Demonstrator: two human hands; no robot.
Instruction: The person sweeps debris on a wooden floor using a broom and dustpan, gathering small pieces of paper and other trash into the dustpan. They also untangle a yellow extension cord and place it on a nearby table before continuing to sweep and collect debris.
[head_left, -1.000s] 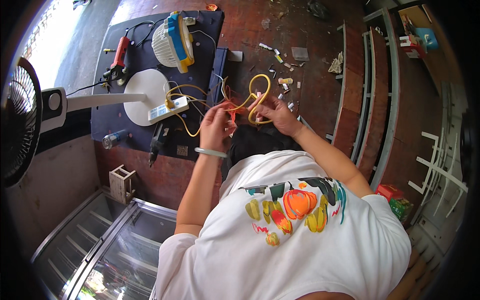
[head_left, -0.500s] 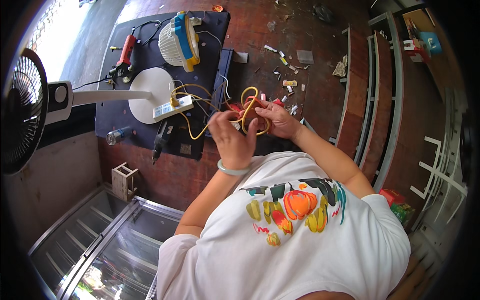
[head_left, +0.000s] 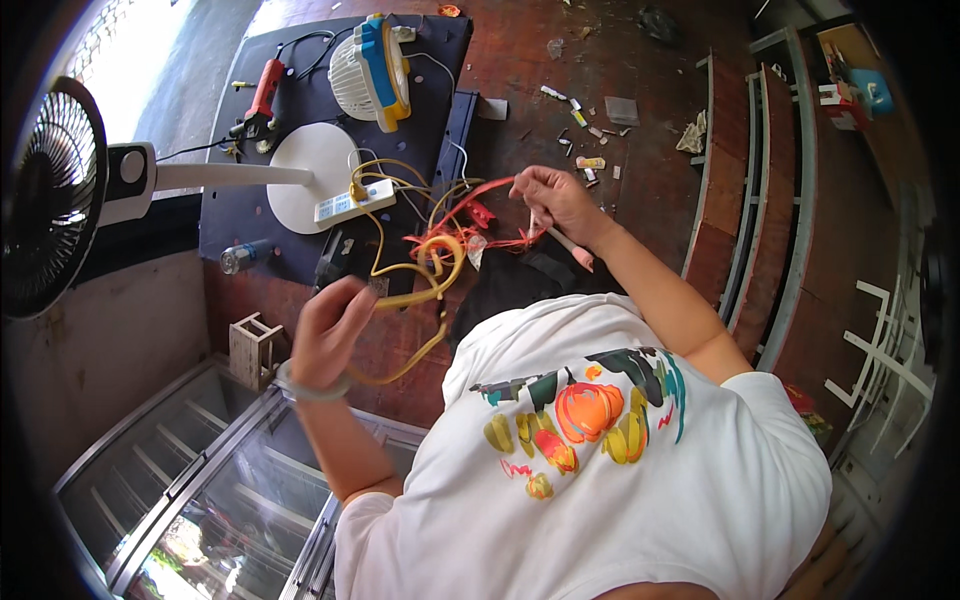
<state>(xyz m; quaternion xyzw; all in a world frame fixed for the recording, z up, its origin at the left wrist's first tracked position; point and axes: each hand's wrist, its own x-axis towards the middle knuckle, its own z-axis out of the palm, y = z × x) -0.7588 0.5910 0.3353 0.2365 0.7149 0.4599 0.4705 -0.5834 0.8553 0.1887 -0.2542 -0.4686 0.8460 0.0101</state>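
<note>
My left hand (head_left: 330, 333), blurred by motion, is closed on a yellow cord (head_left: 410, 299) that loops over my lap. The cord seems to run back to the white power strip (head_left: 340, 207) on the dark table. My right hand (head_left: 562, 208) pinches a stretched red strip (head_left: 487, 187). A tangle of red string (head_left: 432, 246) lies between the hands, partly behind the cord. Just below the right hand a pale stick with a pinkish end (head_left: 572, 247) slants down; whether the fingers hold it is unclear.
A white fan (head_left: 235, 178) stands on the dark table (head_left: 225, 215). A blue-and-white lamp-like device (head_left: 370, 75), a red power tool (head_left: 265, 88) and a clear bottle (head_left: 243, 257) are also there. Litter (head_left: 578, 115) lies on the floor. Metal-edged planks (head_left: 715, 200) run along the right.
My hands have moved apart. The left one went left and down, drawing the yellow cord from the bundle; the right one rose slightly with the red strip, now stretched.
</note>
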